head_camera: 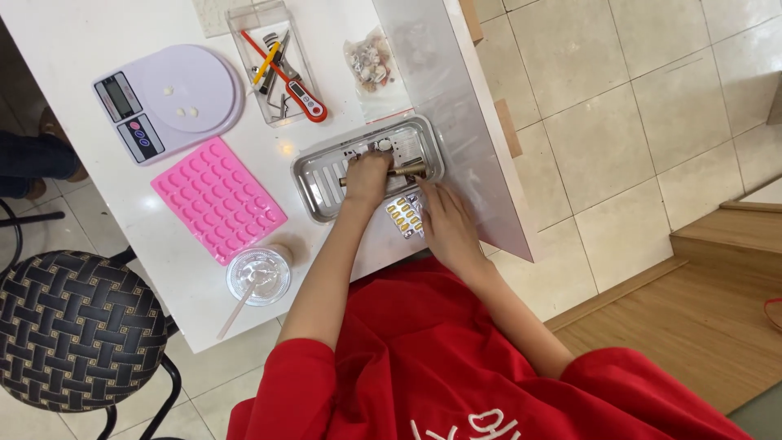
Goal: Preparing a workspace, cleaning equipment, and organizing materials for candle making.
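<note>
Work in hand at the steel tray (pixel 314 175) on the white surface (pixel 73 37): left hand (pixel 368 178) clamped on a brass-coloured tool (pixel 405 170) inside the tray; right hand (pixel 444 222) pressing flat on a pill blister (pixel 403 214) (yellow capsules) beside it. Next move likely calls for steady downward pressure

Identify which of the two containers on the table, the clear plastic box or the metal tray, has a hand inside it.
The metal tray: the left hand is inside it, gripping a brass-coloured tool. The clear plastic box holds only tools.

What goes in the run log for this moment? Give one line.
left hand: grips brass tool over metal tray | right hand: rests on pill strip | nearby: pink mold, scale, cup
</note>
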